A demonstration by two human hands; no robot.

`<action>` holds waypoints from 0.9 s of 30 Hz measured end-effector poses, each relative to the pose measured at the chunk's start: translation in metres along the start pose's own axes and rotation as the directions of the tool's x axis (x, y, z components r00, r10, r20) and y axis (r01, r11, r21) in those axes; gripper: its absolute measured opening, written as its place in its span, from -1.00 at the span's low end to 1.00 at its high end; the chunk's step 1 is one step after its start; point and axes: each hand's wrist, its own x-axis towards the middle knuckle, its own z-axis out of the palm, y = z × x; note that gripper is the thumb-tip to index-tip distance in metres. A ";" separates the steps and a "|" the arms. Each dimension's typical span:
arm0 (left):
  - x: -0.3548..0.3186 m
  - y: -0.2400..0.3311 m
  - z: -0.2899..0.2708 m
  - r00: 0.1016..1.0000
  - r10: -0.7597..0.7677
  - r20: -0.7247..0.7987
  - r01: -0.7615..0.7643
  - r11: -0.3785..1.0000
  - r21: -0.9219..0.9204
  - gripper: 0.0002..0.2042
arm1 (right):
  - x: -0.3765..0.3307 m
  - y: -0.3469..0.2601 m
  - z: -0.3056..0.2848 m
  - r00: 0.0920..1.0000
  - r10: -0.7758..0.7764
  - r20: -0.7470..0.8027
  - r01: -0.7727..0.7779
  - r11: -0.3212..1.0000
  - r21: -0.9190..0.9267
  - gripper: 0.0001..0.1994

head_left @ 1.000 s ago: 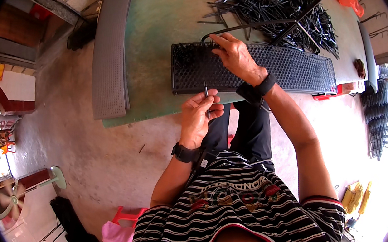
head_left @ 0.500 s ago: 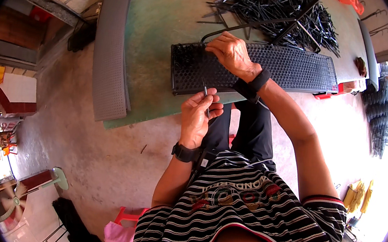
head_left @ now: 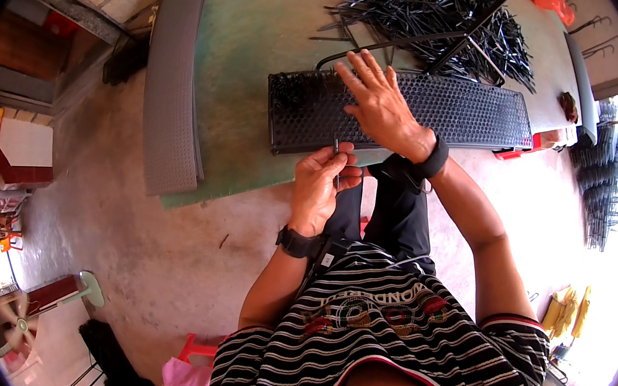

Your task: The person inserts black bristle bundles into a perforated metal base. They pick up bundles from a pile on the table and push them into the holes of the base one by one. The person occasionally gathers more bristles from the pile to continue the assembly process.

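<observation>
A slim dark rod (head_left: 335, 147) with a shiny tip is pinched between the thumb and fingers of my left hand (head_left: 318, 182), just at the near edge of a long black mesh panel (head_left: 448, 110). Over the panel's left half, my right hand (head_left: 383, 110) is open, its fingers spread and nothing seen in them. Dark tangled material (head_left: 294, 92) covers the panel's left end. A bent black metal frame (head_left: 410, 37) rises behind the panel. Whether my right fingertips touch the panel or frame, I cannot tell.
A large heap of black strips (head_left: 450, 26) lies behind the panel on the green table (head_left: 257, 50). Curved grey perforated sheets (head_left: 175, 94) lie along the table's left edge. An orange bag (head_left: 551, 6) is at the far right. A pink-red stool (head_left: 196, 348) stands behind me.
My right hand has opened from a pinch near the panel's left end and moved slightly right and nearer. My left hand keeps the rod, now more upright.
</observation>
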 end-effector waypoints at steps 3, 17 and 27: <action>0.002 0.003 0.005 0.999 -0.005 0.033 0.004 1.000 0.009 -0.82 | -0.008 -0.004 -0.023 0.947 0.246 0.204 -0.314 0.837 0.448 -0.62; 0.017 -0.005 0.018 0.990 0.045 0.134 -0.065 0.988 0.143 -0.71 | -0.005 -0.001 -0.027 0.791 0.350 0.503 -0.612 0.425 0.667 -0.88; 0.012 -0.008 0.006 0.964 0.004 0.267 -0.093 0.942 0.322 -0.63 | 0.022 0.020 0.005 0.935 0.340 -0.100 -0.231 0.799 0.555 -0.81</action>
